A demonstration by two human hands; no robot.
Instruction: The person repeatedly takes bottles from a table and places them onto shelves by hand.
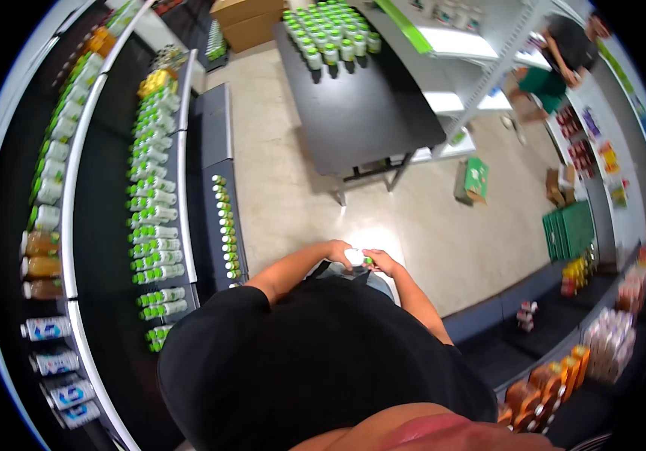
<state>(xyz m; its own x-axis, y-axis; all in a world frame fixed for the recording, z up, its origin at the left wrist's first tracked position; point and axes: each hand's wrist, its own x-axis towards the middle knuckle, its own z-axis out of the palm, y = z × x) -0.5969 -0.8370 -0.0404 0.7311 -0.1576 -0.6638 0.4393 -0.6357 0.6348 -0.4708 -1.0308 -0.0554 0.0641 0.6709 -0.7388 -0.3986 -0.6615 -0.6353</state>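
In front of my waist I hold a small white bottle [354, 257] with a green cap, lying on its side. My left hand [339, 252] is closed around the white body. My right hand [380, 261] has its fingers closed at the green-capped end. The bottle's label cannot be made out, and part of it is covered by my fingers.
A dark table [360, 113] ahead carries a cluster of green-capped bottles [330, 37]. Shelves on the left hold rows of similar bottles [154, 195]. On the floor lie a green box [473, 180] and green crates [568, 230]. Another person [564, 56] is at the right-hand shelves.
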